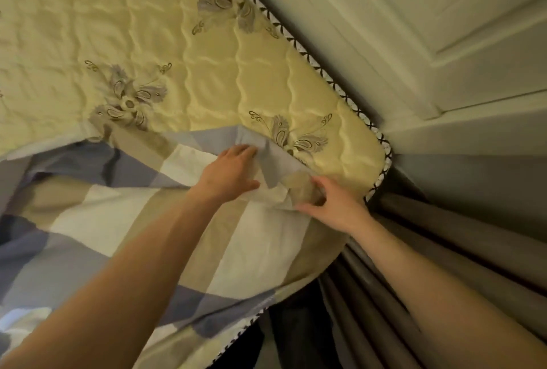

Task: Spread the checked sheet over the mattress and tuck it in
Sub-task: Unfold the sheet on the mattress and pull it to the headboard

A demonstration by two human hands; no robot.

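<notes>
Partly buried, right hand (pixel 331 204) grips checked sheet (pixel 257 238) (left hand (pixel 229 173) too).

The mattress (pixel 207 43) fills the upper left of the frame. It is pale yellow and puffy, with wavy stitched lines all over it. Grey flowers (pixel 130 99) are sewn on it here and there. A white border (pixel 325 72) with small dark crosses runs down its right edge and bends round the soft corner at the middle right.

The checked sheet (pixel 142 220) lies on the mattress in the lower left. It has big squares of white, tan and grey-blue. It is wrinkled, and its top edge is folded back near the corner. The top part of the mattress is bare. At the bottom middle the sheet hangs over the side.
</notes>
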